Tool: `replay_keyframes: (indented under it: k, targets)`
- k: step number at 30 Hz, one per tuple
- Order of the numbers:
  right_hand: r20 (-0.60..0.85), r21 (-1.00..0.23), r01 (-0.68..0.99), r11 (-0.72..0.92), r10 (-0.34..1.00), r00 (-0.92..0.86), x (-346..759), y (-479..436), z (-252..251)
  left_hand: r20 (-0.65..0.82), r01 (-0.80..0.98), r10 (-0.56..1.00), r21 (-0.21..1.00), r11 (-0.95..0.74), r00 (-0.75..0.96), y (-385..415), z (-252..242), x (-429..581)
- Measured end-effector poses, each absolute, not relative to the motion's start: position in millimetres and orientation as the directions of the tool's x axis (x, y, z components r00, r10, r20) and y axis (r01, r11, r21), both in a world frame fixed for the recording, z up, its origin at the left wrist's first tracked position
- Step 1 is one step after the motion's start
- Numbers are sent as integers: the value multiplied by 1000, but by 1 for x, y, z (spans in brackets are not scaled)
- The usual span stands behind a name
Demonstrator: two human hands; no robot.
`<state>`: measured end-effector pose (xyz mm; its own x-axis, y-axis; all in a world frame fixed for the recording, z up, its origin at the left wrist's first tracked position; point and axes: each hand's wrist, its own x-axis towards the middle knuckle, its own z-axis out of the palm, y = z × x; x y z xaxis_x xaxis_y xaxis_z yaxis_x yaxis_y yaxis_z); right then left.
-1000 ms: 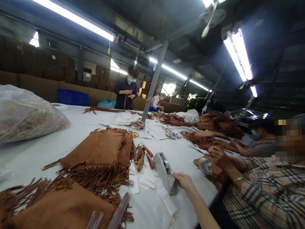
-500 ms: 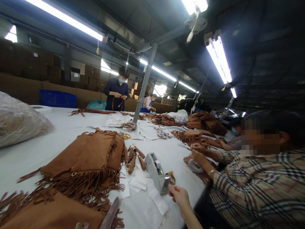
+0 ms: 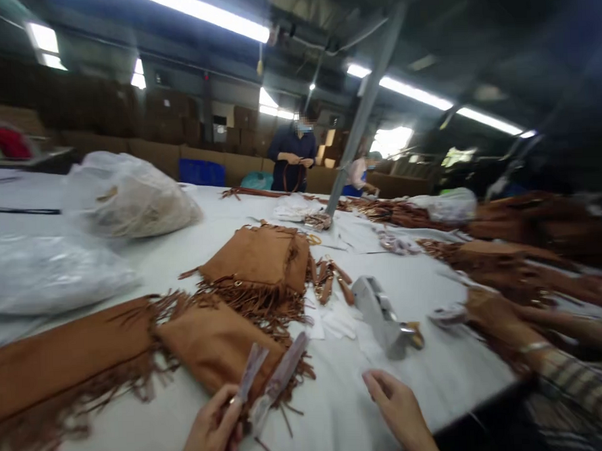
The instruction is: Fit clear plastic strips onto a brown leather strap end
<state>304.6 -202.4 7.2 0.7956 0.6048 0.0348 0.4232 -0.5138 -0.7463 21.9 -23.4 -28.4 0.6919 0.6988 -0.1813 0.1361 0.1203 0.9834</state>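
My left hand [image 3: 216,426] is closed on a wrapped strap [image 3: 253,372] covered in clear, purplish plastic. A second wrapped strap [image 3: 286,367] lies beside it, over a brown fringed bag [image 3: 210,334]. My right hand [image 3: 393,403] is over the white table [image 3: 346,401], near its front edge, with fingers curled and thumb and forefinger close together; whether something small is between them cannot be made out. Just beyond it stands a grey tape dispenser [image 3: 383,315]. White paper pieces [image 3: 336,319] lie left of the dispenser.
Another fringed bag [image 3: 247,254] and short brown straps [image 3: 332,277] lie farther back. Plastic bags [image 3: 137,198] fill the left. A post [image 3: 366,111] rises at the table's middle. A co-worker's arm [image 3: 527,336] reaches in from the right; a person [image 3: 293,150] stands behind the table.
The view has swung left. My left hand has come into view, closed on a wrapped strap. My right hand has moved away from the tape dispenser, toward me.
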Motion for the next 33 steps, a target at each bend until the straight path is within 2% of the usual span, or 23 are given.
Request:
replay_keyframes:
  k: [2,4,6,9,12,18,25,29,33]
  targets:
    - [-21,-805,472,-359,812,583,258,-170,21,-142,82,683,989,119,717,-17,-39,22]
    - [-58,-855,465,-230,933,356,214,-144,35,-117,58,692,992,108,712,-13,-44,21]
    - [-60,-881,449,-146,978,201,181,-124,43,-87,34,704,995,90,705,-14,-43,20]
    - [-43,-890,447,-89,993,112,155,-100,40,-42,-13,721,997,71,692,-17,-40,21]
    - [-55,-871,479,-107,991,120,151,-83,30,-23,-41,733,997,70,680,-18,-40,22]
    - [-81,-757,622,-198,974,211,153,-69,21,-33,-27,726,997,72,686,-15,-43,23]
    - [-80,-738,632,-237,960,267,157,-64,20,-50,1,725,998,68,687,-15,-40,22]
    - [-69,-722,658,-212,969,237,157,-62,24,-62,-5,722,996,90,689,-13,-41,22]
    - [-96,-714,638,-290,942,320,154,-64,23,-81,-19,702,991,133,708,-12,-42,22]
